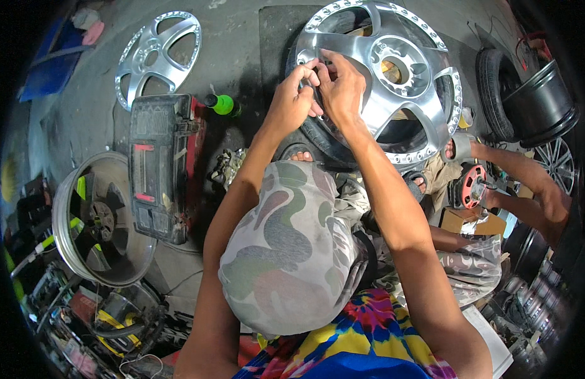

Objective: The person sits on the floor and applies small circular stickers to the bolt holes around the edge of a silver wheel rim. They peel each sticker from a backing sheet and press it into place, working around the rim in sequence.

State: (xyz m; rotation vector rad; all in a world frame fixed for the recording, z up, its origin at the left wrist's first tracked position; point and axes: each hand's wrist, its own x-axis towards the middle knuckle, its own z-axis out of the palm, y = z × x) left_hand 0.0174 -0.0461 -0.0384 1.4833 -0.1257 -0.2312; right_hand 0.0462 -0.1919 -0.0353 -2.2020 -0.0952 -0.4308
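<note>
A polished silver five-spoke wheel face, its rim edged with a row of bolt holes, lies on a black tyre in front of me. Over its left rim, my left hand and my right hand are close together. The left fingers are curled and pinched near the tips of the right ones. My right hand is also closed, thumb against bent fingers, beside the spoke. Whatever small thing is between the fingertips is hidden or too small to name.
A black-and-red toolbox stands left, beside a green bottle. Another silver wheel face lies far left; a bare rim leans nearer. Right are a tyre, a black wheel barrel and another person's leg.
</note>
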